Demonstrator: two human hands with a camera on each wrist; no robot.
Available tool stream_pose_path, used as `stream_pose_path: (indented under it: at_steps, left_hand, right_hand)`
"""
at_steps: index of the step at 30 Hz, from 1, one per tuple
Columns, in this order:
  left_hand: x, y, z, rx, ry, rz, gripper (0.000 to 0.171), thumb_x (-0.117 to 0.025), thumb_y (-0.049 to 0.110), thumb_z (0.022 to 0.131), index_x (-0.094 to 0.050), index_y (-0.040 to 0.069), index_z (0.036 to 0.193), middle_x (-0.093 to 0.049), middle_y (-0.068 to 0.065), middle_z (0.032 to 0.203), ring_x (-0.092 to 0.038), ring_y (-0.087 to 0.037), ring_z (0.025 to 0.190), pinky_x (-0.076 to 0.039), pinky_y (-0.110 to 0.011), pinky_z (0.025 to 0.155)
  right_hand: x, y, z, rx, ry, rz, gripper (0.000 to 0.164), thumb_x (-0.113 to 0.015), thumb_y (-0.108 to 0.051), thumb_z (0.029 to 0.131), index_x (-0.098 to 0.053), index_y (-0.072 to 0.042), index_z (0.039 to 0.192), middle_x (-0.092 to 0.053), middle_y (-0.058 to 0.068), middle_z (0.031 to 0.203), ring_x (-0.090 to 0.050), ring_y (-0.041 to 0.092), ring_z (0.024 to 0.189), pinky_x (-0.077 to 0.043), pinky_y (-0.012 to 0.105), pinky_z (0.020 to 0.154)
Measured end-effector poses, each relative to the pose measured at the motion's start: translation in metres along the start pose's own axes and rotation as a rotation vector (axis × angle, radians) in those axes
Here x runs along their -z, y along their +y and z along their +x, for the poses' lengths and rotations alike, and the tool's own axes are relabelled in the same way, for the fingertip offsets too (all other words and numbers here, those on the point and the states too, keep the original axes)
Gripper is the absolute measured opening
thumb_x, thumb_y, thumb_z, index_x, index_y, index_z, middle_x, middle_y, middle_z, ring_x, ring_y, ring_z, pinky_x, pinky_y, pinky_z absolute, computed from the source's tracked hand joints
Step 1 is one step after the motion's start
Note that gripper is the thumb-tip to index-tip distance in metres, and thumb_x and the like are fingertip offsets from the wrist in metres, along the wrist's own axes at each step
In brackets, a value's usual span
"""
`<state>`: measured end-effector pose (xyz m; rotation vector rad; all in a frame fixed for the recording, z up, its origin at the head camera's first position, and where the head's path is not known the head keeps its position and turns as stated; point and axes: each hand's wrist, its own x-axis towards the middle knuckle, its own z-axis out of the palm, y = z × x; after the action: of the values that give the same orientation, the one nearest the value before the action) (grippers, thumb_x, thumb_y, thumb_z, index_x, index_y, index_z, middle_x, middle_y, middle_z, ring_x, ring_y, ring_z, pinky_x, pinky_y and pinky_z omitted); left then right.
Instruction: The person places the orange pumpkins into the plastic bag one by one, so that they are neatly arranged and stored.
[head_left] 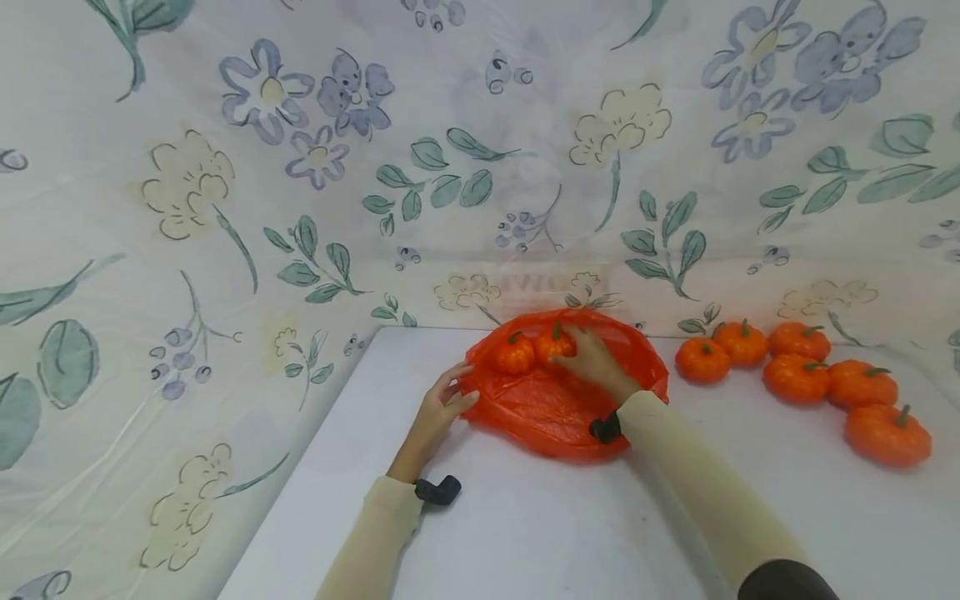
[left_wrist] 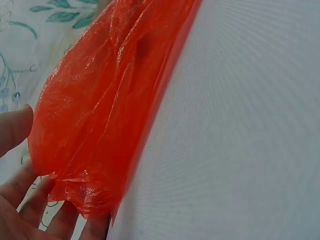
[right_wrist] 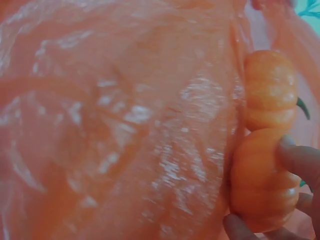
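Observation:
A red plastic bag (head_left: 525, 417) lies spread open on the white table, with two small orange pumpkins inside. My right hand (head_left: 592, 358) reaches into the bag and holds the right-hand pumpkin (right_wrist: 262, 185), thumb and fingers around its sides. The other pumpkin (head_left: 514, 354) sits against it on the left. At the bag's left edge is my left hand (head_left: 442, 408); its spread fingers (left_wrist: 62, 220) touch the plastic from the side and below. The left thumb stands apart from those fingers, beside the bag.
Several more orange pumpkins with green stems, such as the nearest one (head_left: 887, 436), stand in a cluster on the right of the white table (head_left: 540, 533). A flower-patterned sheet (head_left: 450, 233) hangs behind the table and along its left side.

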<state>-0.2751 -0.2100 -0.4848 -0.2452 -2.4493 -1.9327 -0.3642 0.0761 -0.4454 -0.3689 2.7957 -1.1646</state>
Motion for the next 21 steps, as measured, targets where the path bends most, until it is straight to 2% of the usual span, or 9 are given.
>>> stream_pose_path:
  at_steps: [6, 14, 21]
  left_hand:
    - [0.002, 0.006, -0.001, 0.029, -0.032, 0.001, 0.055, -0.063, 0.023, 0.097, -0.046, 0.013, 0.148, -0.029, -0.005, 0.164, -0.035, -0.036, 0.147, -0.033, -0.049, 0.120]
    - [0.000, 0.037, -0.014, 0.034, -0.044, 0.006, 0.054, -0.062, 0.018, 0.097, -0.045, 0.007, 0.147, -0.030, -0.009, 0.164, -0.037, -0.038, 0.145, -0.036, -0.049, 0.118]
    - [-0.001, 0.036, -0.016, 0.028, -0.035, 0.002, 0.054, -0.062, 0.017, 0.096, -0.046, 0.006, 0.147, -0.030, -0.010, 0.164, -0.037, -0.039, 0.145, -0.034, -0.051, 0.119]
  right_hand:
    - [-0.007, 0.002, 0.004, 0.000, 0.004, 0.013, 0.069, -0.068, -0.027, 0.096, -0.035, -0.007, 0.153, -0.033, 0.025, 0.157, -0.035, 0.044, 0.142, -0.033, 0.059, 0.117]
    - [-0.006, 0.003, 0.005, -0.023, -0.011, 0.006, 0.070, -0.067, -0.027, 0.096, -0.033, -0.009, 0.154, -0.031, 0.025, 0.156, -0.040, 0.044, 0.137, -0.036, 0.061, 0.115]
    - [-0.007, 0.003, 0.005, -0.057, -0.011, 0.025, 0.073, -0.067, -0.027, 0.097, -0.028, -0.008, 0.156, -0.028, 0.026, 0.157, -0.040, 0.044, 0.138, -0.035, 0.060, 0.115]
